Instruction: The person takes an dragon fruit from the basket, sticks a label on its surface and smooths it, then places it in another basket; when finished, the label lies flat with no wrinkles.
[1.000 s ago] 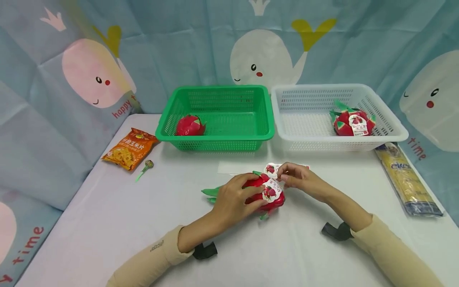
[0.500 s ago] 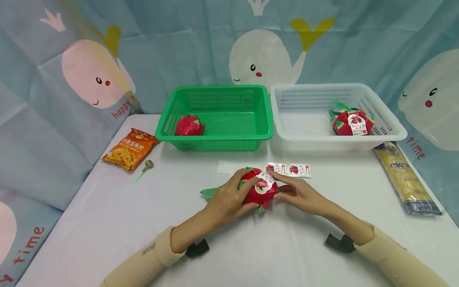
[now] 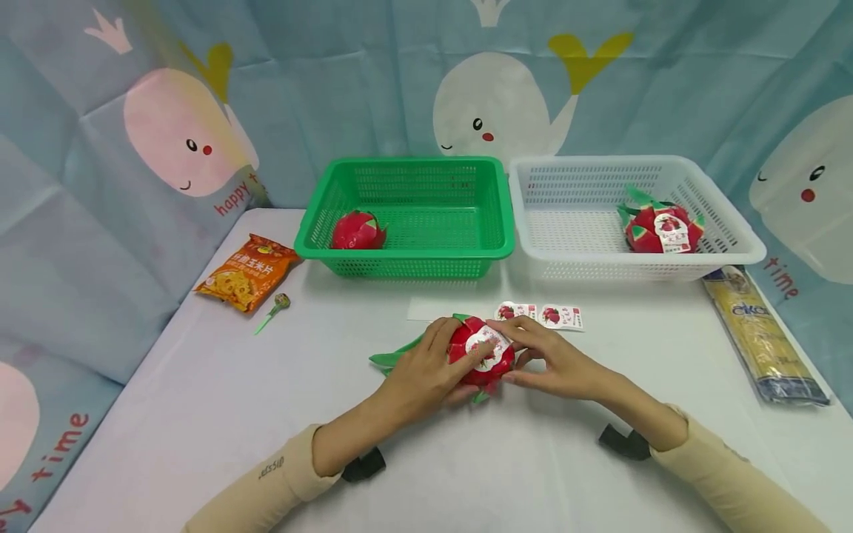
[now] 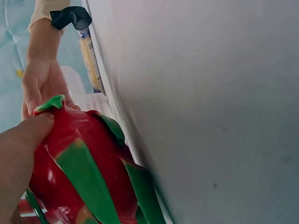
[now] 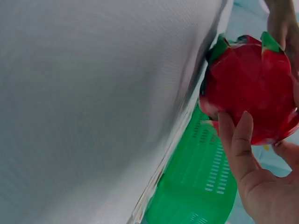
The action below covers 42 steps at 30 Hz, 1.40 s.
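On the white table, a red dragon fruit with green scales lies between both hands, a round white label on its upper side. My left hand grips its left part, the thumb pressing on the skin in the left wrist view. Thumb and fingers of my right hand hold the right end near the label's edge. From the right wrist, the red end of the dragon fruit shows with those fingertips against it. The underside is hidden. Just behind lies a strip of labels.
A green basket holds one dragon fruit. Beside it, a white basket holds a labelled one. An orange snack bag and a lollipop lie left; a yellow packet lies right.
My right hand has come from the label strip to the dragon fruit's right end and now holds it. The fruit has shifted slightly left, its label turned a little.
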Each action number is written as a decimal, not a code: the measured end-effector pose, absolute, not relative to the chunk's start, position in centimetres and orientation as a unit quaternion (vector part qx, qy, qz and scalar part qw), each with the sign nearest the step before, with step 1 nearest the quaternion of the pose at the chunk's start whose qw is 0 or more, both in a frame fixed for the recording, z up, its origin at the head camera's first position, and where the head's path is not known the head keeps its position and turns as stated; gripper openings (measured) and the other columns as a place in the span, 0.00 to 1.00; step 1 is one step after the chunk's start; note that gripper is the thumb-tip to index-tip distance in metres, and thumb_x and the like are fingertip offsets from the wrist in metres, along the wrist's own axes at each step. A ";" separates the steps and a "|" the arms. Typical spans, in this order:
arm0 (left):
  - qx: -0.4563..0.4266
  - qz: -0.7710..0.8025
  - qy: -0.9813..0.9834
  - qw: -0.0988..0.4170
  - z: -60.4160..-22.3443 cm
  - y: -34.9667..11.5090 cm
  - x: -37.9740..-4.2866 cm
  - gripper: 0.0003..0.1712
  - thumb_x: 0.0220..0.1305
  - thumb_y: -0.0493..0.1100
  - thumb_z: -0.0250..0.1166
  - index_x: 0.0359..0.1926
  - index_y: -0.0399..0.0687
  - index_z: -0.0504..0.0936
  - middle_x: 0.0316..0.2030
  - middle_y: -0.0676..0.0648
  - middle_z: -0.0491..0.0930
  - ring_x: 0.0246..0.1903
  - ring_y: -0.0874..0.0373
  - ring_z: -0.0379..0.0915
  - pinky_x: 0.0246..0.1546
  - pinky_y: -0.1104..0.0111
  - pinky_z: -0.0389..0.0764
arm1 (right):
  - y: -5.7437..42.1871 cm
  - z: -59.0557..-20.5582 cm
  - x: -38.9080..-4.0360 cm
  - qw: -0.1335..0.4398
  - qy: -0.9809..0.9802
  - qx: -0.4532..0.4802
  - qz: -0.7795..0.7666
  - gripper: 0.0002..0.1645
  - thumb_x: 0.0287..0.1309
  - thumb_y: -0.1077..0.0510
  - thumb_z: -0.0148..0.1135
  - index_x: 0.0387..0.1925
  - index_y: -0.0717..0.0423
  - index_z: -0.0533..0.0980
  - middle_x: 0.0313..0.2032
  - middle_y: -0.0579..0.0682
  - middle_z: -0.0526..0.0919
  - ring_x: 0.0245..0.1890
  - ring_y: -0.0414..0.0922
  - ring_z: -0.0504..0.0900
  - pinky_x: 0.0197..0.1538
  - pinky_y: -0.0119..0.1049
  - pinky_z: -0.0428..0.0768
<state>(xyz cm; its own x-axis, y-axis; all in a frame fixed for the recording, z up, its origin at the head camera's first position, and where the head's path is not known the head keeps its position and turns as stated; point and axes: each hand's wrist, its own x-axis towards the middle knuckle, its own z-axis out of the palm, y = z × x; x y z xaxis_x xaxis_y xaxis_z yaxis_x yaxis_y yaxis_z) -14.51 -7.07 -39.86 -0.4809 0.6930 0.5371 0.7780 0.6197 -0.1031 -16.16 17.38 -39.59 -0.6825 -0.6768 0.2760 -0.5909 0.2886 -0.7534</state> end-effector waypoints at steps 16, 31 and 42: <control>-0.373 -0.204 -0.875 0.232 -39.7 -7.8 -15.3 0.41 0.46 0.58 0.71 0.57 0.40 0.69 0.54 0.42 0.68 0.56 0.53 0.65 0.41 0.63 0.82 | 16.9 -39.6 -15.7 -0.006 0.825 -0.389 -0.410 0.40 0.52 0.67 0.63 0.67 0.56 0.59 0.63 0.60 0.66 0.57 0.54 0.74 0.53 0.27 0.76; -0.184 -0.558 -0.806 0.075 -37.2 -11.3 -20.0 0.15 0.65 0.42 0.56 0.46 0.35 0.78 0.41 0.39 0.82 0.42 0.51 0.79 0.38 0.67 0.82 | 15.6 -37.7 -15.5 0.079 0.909 -0.268 -0.308 0.49 0.49 0.35 0.62 0.69 0.43 0.54 0.53 0.51 0.67 0.51 0.45 0.70 0.49 0.43 0.77; 0.055 -0.807 -0.586 -0.057 -37.7 -15.7 -24.8 0.23 0.69 0.46 0.49 0.56 0.32 0.66 0.42 0.46 0.82 0.42 0.62 0.81 0.48 0.71 0.77 | 12.7 -35.4 -16.9 0.049 0.923 -0.310 -0.220 0.46 0.49 0.34 0.61 0.64 0.54 0.64 0.60 0.53 0.69 0.58 0.49 0.71 0.53 0.47 0.76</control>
